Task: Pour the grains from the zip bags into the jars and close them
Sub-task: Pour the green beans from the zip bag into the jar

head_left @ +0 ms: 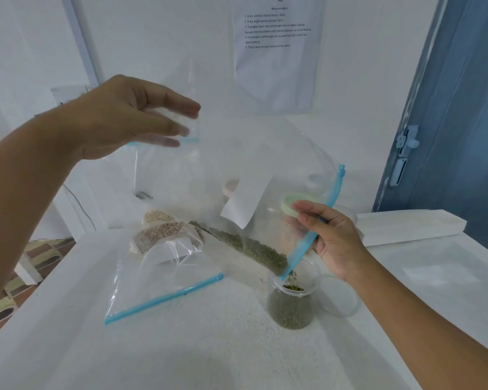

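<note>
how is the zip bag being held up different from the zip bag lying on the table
The held bag is lifted and tilted by both hands, left hand at its raised corner, right hand pinching its blue zip edge; the lying bag rests flat on the table, untouched. The held bag spills green grains into the open jar; the lying bag shows brownish and pale grains. Both are clear plastic with blue zip strips.
</note>
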